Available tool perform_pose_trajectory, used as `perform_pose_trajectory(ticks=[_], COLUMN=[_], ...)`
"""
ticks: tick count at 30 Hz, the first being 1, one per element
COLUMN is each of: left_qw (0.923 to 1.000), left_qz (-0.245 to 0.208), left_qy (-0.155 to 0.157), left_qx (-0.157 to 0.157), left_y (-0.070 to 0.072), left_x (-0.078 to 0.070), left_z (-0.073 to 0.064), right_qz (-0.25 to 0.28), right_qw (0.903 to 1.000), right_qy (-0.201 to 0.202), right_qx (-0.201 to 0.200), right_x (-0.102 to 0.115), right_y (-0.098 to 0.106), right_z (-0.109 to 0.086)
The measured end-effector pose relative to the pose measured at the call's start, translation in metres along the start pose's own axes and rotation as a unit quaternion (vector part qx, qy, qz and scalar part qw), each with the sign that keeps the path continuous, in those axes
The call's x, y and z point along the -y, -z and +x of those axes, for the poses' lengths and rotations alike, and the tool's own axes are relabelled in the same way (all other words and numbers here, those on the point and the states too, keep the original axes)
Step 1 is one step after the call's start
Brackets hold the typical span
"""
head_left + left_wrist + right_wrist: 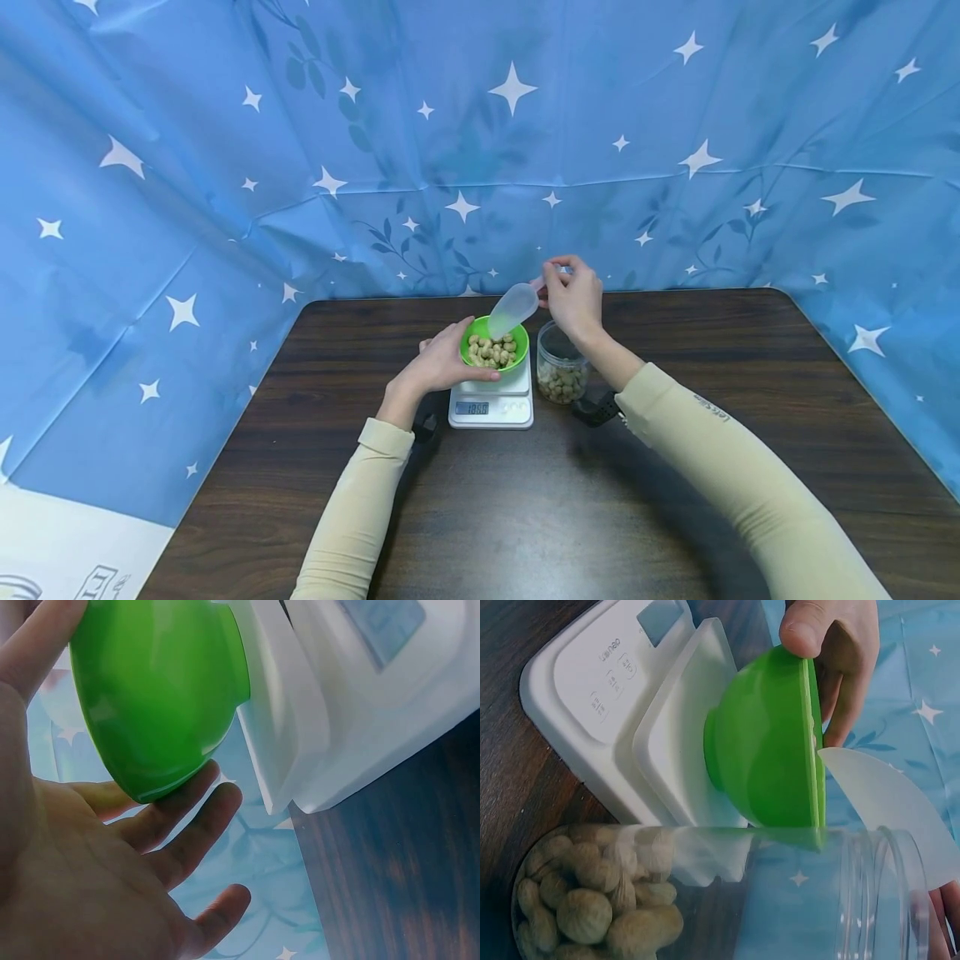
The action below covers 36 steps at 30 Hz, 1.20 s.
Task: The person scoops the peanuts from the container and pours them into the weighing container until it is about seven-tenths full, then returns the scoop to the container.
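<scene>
A green bowl with unshelled peanuts in it stands on a white kitchen scale. My left hand grips the bowl from the left, thumb at the near side and fingers spread round the far side; the palm faces the bowl in the left wrist view. Above the bowl's right rim, my right hand holds a translucent scoop by its pinkish handle, the scoop's tip tilted down over the peanuts. The scoop's white edge overlaps the bowl's rim in the right wrist view.
Right beside the scale is a clear jar, partly filled with peanuts, its mouth open under my right wrist. A dark wooden table carries everything. A blue star-patterned cloth hangs behind the table's far edge.
</scene>
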<state>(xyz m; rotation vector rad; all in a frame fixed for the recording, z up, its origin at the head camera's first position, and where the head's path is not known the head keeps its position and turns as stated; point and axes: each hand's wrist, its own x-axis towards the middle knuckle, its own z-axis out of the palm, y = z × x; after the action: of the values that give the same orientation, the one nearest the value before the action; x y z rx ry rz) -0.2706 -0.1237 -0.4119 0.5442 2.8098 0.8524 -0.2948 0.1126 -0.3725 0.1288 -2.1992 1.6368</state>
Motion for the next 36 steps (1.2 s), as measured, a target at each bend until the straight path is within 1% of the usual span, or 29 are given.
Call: perform_pose_trajectory(ticks=[4,8,12,21,26,31,36], left_qw=[1.0000,1.0000,1.0000,1.0000,1.0000,0.9999,0.9999], left_qz=[-0.001,0.001,0.004,-0.002,-0.005,-0.011,-0.012], left_qy=[0.001,0.001,0.002,0.000,0.002,0.000,0.000], left_qx=[0.000,-0.001,-0.002,-0.005,-0.007,-0.009,-0.010], left_y=[0.000,0.001,0.001,-0.003,-0.004,-0.004,-0.005], left_x=[0.000,0.000,0.001,0.003,0.004,0.003,0.003], left_z=[0.000,-0.001,0.000,0.000,-0.001,-0.001,0.000], right_qz=[-0.002,-0.002,0.006,0.076,0.092,0.088,0.058], right_qw=[1.0000,0.9999,0.9998,0.9970,0.9955,0.9950,0.9970], right_qy=[0.000,0.009,0.013,-0.007,0.001,0.008,0.008], right_qx=[0.000,-0.006,-0.010,-0.016,-0.023,-0.046,-0.050], right_x=[0.001,0.002,0.003,0.011,0.010,0.005,0.001], right_y=[0.006,0.014,0.022,0.052,0.069,0.084,0.090], right_z=[0.000,0.000,0.000,-0.005,-0.003,-0.004,-0.008])
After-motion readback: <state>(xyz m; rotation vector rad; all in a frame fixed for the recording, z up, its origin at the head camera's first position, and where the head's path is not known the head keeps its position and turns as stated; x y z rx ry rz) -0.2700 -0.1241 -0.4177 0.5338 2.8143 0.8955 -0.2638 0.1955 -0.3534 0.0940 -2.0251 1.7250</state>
